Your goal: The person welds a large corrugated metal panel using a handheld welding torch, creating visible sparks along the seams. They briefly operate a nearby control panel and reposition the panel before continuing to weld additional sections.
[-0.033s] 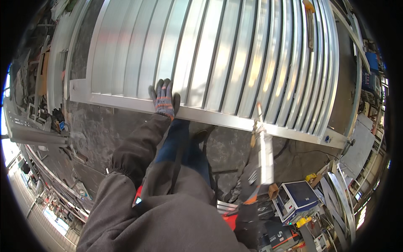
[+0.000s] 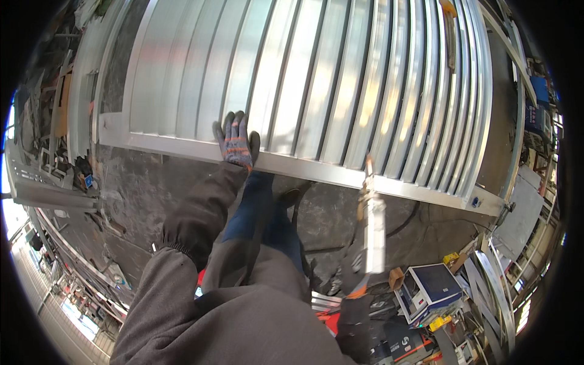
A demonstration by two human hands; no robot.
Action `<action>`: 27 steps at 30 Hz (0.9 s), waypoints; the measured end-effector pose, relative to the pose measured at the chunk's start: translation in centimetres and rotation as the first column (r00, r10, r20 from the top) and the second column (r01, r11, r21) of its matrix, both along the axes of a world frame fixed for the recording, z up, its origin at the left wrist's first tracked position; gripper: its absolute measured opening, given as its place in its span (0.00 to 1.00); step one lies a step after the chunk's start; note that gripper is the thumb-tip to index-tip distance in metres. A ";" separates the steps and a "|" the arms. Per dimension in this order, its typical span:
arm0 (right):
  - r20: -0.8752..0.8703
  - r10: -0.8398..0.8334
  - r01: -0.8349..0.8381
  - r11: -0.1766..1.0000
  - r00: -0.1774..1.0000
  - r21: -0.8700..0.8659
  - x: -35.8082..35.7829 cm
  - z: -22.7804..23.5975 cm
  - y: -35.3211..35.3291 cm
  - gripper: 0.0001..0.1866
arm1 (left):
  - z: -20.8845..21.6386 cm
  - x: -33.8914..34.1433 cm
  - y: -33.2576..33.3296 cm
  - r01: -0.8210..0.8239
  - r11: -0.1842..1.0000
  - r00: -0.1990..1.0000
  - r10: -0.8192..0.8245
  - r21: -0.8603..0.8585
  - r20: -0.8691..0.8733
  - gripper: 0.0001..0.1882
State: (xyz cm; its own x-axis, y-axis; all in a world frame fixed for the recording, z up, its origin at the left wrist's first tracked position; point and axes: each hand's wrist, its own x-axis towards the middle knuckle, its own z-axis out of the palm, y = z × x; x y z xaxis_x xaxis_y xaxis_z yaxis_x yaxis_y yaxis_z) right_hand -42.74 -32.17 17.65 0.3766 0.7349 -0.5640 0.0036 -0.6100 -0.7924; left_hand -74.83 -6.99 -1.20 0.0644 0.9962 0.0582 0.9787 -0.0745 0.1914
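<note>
My left hand (image 2: 235, 139), in a grey glove with orange stripes, lies with its fingers out on the near edge of a ribbed silver metal panel (image 2: 292, 91). At the right, my gloved right hand (image 2: 354, 264) is wrapped round what looks like a caulking gun (image 2: 375, 234) with a whitish tube. Motion blurs the gun, and its fingers' grip is partly hidden behind it. The gun's thin brownish tip points away from me, at the panel's near frame rail (image 2: 304, 171).
A long tool with an orange end (image 2: 449, 36) lies on the panel's far right. Down at the right stand a blue-and-white box (image 2: 433, 286), a small brown carton (image 2: 396, 277) and metal strips (image 2: 494, 283). A metal beam (image 2: 55, 196) juts in from the left.
My right hand and the caulking gun have shifted a little to the left and slightly toward me. My left hand stays on the panel's edge.
</note>
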 end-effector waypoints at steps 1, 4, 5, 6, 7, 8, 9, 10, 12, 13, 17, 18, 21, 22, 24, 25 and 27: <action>-0.006 -0.045 0.044 0.998 0.999 -0.038 -0.9 -1.7 -2.1 0.14 | -0.5 0.3 -0.3 -0.005 1.000 1.000 0.004 0.031 0.022 0.30; 0.141 0.101 -0.081 0.987 0.985 -0.142 -3.2 -4.8 -7.2 0.10 | -1.2 0.1 -0.1 0.016 1.000 1.000 -0.016 0.004 0.008 0.29; 0.188 0.210 -0.189 0.974 0.959 -0.125 -3.9 -5.9 -7.7 0.12 | -1.3 -0.2 0.0 0.022 0.999 1.000 -0.021 0.026 -0.008 0.29; 0.285 0.305 -0.301 0.952 0.909 -0.057 -4.3 -6.7 -8.1 0.14 | -1.4 -0.5 0.0 0.027 0.999 0.999 -0.027 0.022 -0.027 0.29; 0.361 0.467 -0.453 0.882 0.807 -0.129 -4.7 -7.2 -8.2 0.16 | -1.4 -0.7 -0.1 0.034 0.999 0.999 -0.033 0.035 -0.031 0.29; 0.414 0.530 -0.527 0.839 0.740 -0.132 -5.3 -7.6 -8.0 0.18 | -1.5 -0.9 0.0 0.046 0.998 0.998 -0.044 0.051 -0.041 0.29; 0.313 0.458 -0.446 0.888 0.832 -0.113 -5.7 -7.9 -7.6 0.14 | -1.6 -1.0 -0.1 0.062 0.996 0.997 -0.059 0.059 -0.049 0.29; 0.214 0.366 -0.352 0.931 0.906 -0.101 -6.2 -8.0 -7.3 0.11 | -1.8 -1.2 0.0 0.075 0.995 0.996 -0.071 0.067 -0.051 0.29; -0.081 0.068 -0.079 0.987 0.994 -0.141 -7.2 -8.6 -6.9 0.08 | -2.2 -1.4 0.0 0.078 0.995 0.996 -0.074 0.069 -0.058 0.29; -0.083 0.023 -0.034 0.989 0.996 -0.142 -7.7 -9.1 -6.8 0.11 | -2.4 -1.3 -0.2 0.077 0.995 0.996 -0.073 0.067 -0.058 0.29; -0.054 0.079 -0.086 0.985 0.995 -0.152 -8.4 -11.2 -7.4 0.14 | -3.1 -1.8 -0.2 0.074 0.995 0.996 -0.071 0.071 -0.050 0.29; -0.119 0.074 -0.092 0.984 0.990 -0.156 -8.6 -11.9 -7.7 0.13 | -3.2 -1.9 -0.1 0.084 0.994 0.994 -0.079 0.073 -0.076 0.30; -0.232 -0.035 0.005 0.992 0.972 -0.129 -9.0 -13.2 -8.5 0.07 | -3.2 -2.0 0.0 0.104 0.992 0.990 -0.096 0.078 -0.106 0.30; -0.262 -0.076 0.043 0.991 0.962 -0.128 -9.2 -13.4 -8.8 0.06 | -3.2 -2.0 0.0 0.097 0.993 0.991 -0.089 0.073 -0.099 0.30; -0.291 -0.114 0.081 0.989 0.950 -0.123 -9.3 -13.6 -9.0 0.05 | -3.1 -1.9 0.0 0.079 0.995 0.994 -0.074 0.060 -0.082 0.30; -0.291 -0.112 0.081 0.990 0.950 -0.115 -9.4 -13.6 -9.0 0.05 | -3.1 -1.9 0.0 0.080 0.995 0.994 -0.075 0.062 -0.076 0.31; -0.292 -0.108 0.080 0.991 0.950 -0.107 -9.3 -13.3 -8.8 0.05 | -3.0 -1.7 0.0 0.081 0.995 0.995 -0.077 0.065 -0.063 0.31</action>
State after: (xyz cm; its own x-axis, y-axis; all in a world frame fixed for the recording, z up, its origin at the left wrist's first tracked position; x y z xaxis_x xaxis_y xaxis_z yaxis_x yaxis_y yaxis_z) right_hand -52.05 -40.99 4.33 0.2464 0.6434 -0.7248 -0.2838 -0.6672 -0.6887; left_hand -76.56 -7.02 -4.24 0.1478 0.9819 0.1187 0.9790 -0.1623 0.1237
